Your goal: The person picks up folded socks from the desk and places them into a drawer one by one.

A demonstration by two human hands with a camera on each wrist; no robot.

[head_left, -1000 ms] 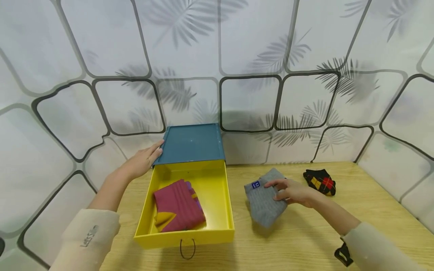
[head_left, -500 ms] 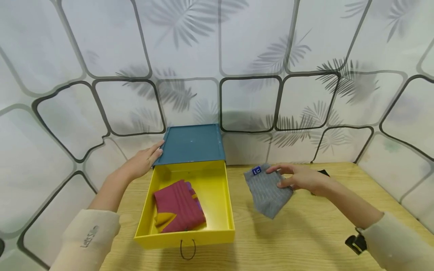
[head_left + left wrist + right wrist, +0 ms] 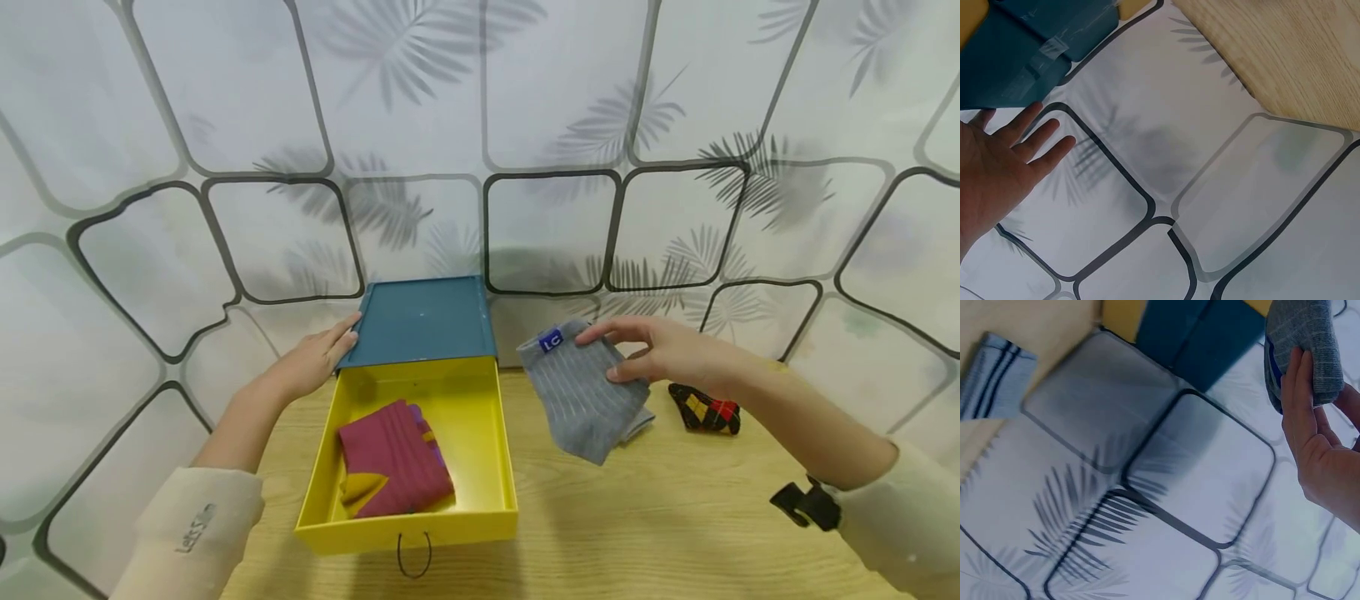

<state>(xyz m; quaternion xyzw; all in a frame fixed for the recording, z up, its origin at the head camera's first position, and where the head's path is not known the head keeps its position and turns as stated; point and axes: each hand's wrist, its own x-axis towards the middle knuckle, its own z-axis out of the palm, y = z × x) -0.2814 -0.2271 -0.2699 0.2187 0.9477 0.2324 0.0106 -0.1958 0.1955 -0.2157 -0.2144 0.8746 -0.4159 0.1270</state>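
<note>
My right hand point(image 3: 660, 354) pinches a folded grey ribbed sock point(image 3: 581, 396) with a blue "LC" label, its thumb on the near side. The sock hangs above the table, right of the box. In the right wrist view, the fingers lie along this grey sock point(image 3: 1310, 356). My left hand point(image 3: 315, 358) rests with straight fingers against the left edge of the blue box cover point(image 3: 423, 321); the left wrist view shows that hand point(image 3: 1004, 156) beside the blue wall. From the cover, a yellow drawer point(image 3: 472, 433) stands pulled out, holding a folded maroon sock point(image 3: 397, 462) with a mustard patch.
Another grey sock point(image 3: 639, 425) lies on the wooden table point(image 3: 630, 517), partly behind the held one; its dark stripes point(image 3: 997, 378) show in the right wrist view. Farther right is a black argyle sock point(image 3: 705, 410). A cord loop point(image 3: 414, 557) hangs on the drawer front. Patterned wall covering surrounds the table.
My right hand has raised the grey sock off the table, up and slightly away. The striped sock beneath has come into sight. My left hand and the drawer have stayed put.
</note>
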